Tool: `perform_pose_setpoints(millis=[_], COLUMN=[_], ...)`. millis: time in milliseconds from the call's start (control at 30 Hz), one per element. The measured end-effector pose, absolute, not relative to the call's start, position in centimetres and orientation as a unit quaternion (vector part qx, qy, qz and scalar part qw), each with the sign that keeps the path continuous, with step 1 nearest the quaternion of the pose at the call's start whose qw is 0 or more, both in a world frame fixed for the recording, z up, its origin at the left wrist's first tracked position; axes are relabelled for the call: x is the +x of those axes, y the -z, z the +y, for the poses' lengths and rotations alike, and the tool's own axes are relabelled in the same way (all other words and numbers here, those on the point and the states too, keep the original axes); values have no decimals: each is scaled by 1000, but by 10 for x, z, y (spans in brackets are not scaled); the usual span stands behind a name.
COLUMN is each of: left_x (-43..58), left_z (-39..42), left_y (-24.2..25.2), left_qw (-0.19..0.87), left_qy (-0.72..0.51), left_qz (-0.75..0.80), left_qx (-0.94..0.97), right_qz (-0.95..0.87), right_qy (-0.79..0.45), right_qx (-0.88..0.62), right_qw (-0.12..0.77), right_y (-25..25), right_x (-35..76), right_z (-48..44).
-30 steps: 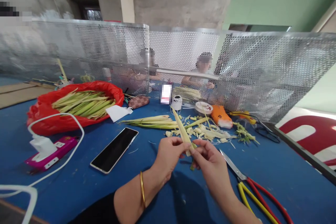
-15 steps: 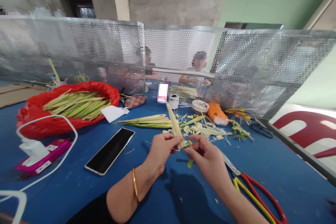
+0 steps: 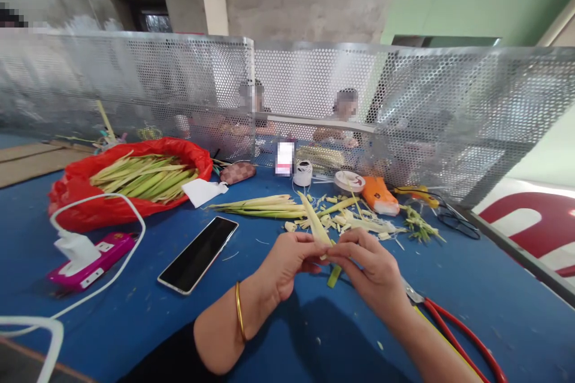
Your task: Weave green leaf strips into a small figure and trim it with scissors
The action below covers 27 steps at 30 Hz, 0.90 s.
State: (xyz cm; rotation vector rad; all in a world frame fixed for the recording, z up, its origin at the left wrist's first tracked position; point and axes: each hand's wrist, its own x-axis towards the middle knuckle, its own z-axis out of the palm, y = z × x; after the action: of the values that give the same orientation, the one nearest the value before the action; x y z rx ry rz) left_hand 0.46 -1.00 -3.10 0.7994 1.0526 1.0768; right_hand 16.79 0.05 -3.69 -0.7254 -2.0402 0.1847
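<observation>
Head view: person's left hand (image 3: 291, 257) clamps base of pale leaf (image 3: 315, 221) between thumb and fingers, right hand (image 3: 375, 266) pinching same end. Leaf held above blue table (image 3: 144, 323), tip angled away, before pale scraps (image 3: 375, 226). Scissors (image 3: 418, 297) lie beside right hand, partly hidden; dark-screened phone (image 3: 199, 255) rests left of hands, near red bag (image 3: 72, 200) of green leaves (image 3: 146, 178).

Blue tabletop (image 3: 507, 287) with red bag (image 3: 90, 214), black phone (image 3: 198, 256), leaf bundle (image 3: 260, 207), pale scraps (image 3: 377, 225), scissors (image 3: 415, 295)
</observation>
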Motion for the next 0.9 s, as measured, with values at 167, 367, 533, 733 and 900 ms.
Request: perform_pose_setpoints(millis=[167, 367, 533, 733, 900], left_x=[10, 14, 16, 14, 15], left_z=[-13, -15, -14, -13, -14], left_y=[29, 32, 33, 32, 29], left_qw=[573, 544, 528, 520, 546], left_qy=[-506, -502, -507, -498, -487], left_qz=[490, 485, 487, 481, 468], left_qx=[419, 465, 476, 500, 496], right_qz=[-797, -737, -693, -666, -652], right_qy=[-185, -269, -328, -350, -350], right_qx=[-357, -438, -477, -503, -497], right_qw=[450, 440, 429, 425, 453], right_y=[35, 34, 35, 37, 39], right_x=[170, 171, 169, 167, 170], right_z=[2, 3, 3, 3, 6])
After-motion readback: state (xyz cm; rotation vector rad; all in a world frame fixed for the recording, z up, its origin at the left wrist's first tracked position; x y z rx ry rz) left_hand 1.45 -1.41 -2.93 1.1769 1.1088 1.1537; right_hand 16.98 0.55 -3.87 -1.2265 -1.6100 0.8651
